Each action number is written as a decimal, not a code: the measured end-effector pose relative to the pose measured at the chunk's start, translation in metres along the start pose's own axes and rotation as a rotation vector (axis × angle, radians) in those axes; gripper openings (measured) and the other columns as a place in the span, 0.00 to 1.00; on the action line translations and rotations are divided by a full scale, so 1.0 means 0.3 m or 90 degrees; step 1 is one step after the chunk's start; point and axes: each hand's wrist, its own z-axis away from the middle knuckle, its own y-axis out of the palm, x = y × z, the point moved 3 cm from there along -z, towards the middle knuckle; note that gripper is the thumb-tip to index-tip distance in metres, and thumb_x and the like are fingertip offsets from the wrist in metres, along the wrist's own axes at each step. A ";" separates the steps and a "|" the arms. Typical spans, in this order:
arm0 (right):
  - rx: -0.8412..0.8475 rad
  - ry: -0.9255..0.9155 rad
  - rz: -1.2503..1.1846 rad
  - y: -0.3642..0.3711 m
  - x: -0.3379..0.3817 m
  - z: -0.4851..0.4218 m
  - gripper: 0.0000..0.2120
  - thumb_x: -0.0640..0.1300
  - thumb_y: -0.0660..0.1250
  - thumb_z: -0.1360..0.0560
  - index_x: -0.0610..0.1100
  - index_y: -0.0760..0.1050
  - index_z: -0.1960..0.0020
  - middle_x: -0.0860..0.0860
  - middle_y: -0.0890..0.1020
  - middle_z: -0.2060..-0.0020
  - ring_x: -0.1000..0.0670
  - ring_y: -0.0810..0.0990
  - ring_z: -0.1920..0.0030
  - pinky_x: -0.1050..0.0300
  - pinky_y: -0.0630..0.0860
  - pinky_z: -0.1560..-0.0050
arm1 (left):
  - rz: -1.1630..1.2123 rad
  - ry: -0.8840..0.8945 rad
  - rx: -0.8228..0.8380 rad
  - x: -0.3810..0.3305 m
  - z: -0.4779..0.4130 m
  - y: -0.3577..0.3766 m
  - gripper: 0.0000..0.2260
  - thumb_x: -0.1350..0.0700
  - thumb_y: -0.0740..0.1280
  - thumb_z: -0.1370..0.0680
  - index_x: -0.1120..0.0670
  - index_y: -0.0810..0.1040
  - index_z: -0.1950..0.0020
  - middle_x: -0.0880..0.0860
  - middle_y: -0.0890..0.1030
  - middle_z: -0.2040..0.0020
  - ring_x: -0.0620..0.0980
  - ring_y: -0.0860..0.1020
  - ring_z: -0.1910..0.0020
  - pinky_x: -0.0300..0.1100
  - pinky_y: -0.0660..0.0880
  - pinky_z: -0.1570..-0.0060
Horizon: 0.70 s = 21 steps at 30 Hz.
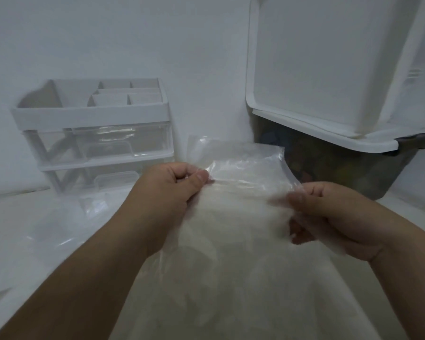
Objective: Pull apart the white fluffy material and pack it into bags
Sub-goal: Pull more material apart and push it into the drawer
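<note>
White table (15,217) and wall form the setting. A clear bag (245,168) of white fluffy material (231,241) is pinched at its mouth by the left hand (172,185) and right hand (329,217).

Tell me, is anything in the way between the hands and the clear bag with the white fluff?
Nothing visible. The left hand and right hand each pinch the clear bag near its top; the white fluff sits inside.

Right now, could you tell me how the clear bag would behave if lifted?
The clear bag probably flops: its thin top edge crumples where the left hand and right hand pinch it. The white fluffy material inside suggests little weight.
</note>
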 end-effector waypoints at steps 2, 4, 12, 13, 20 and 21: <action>-0.008 -0.010 0.000 0.017 -0.004 -0.006 0.41 0.64 0.81 0.44 0.33 0.81 0.45 0.33 0.83 0.49 0.40 0.83 0.54 0.53 0.81 0.55 | -0.001 -0.036 0.029 0.010 0.004 0.012 0.11 0.52 0.68 0.21 0.54 0.85 0.60 0.57 0.79 0.67 0.53 0.73 0.68 0.45 0.72 0.63; -0.050 -0.028 -0.056 0.034 -0.002 -0.017 0.29 0.56 0.78 0.33 0.33 0.81 0.46 0.34 0.84 0.51 0.43 0.85 0.56 0.56 0.82 0.59 | -0.025 -0.061 0.050 0.019 0.009 0.023 0.12 0.52 0.68 0.20 0.53 0.86 0.61 0.56 0.79 0.68 0.52 0.73 0.70 0.45 0.72 0.64; -0.185 -0.025 -0.063 0.052 -0.004 -0.033 0.07 0.40 0.69 0.30 0.38 0.82 0.55 0.42 0.84 0.69 0.50 0.81 0.73 0.59 0.75 0.70 | 0.089 -0.180 0.193 0.030 0.035 0.048 0.18 0.45 0.74 0.36 0.58 0.85 0.56 0.56 0.84 0.57 0.50 0.80 0.64 0.43 0.80 0.64; -0.180 -0.028 -0.066 0.057 -0.002 -0.033 0.09 0.42 0.70 0.33 0.38 0.82 0.56 0.42 0.83 0.69 0.50 0.80 0.73 0.59 0.75 0.70 | 0.121 -0.207 0.212 0.025 0.042 0.055 0.20 0.45 0.73 0.37 0.59 0.84 0.54 0.56 0.85 0.57 0.50 0.80 0.66 0.42 0.80 0.67; -0.283 -0.047 0.001 0.023 -0.008 -0.043 0.09 0.43 0.67 0.22 0.42 0.83 0.57 0.45 0.85 0.65 0.50 0.83 0.68 0.57 0.79 0.66 | 0.006 -0.174 0.161 0.026 0.026 0.023 0.10 0.59 0.66 0.20 0.60 0.84 0.58 0.54 0.83 0.67 0.47 0.75 0.77 0.35 0.72 0.76; -0.336 -0.057 0.136 -0.005 -0.015 -0.047 0.08 0.43 0.68 0.22 0.43 0.84 0.58 0.48 0.86 0.65 0.50 0.83 0.67 0.57 0.79 0.65 | -0.033 -0.136 0.138 0.022 0.012 -0.006 0.10 0.59 0.66 0.20 0.60 0.83 0.58 0.53 0.84 0.66 0.48 0.76 0.75 0.36 0.72 0.73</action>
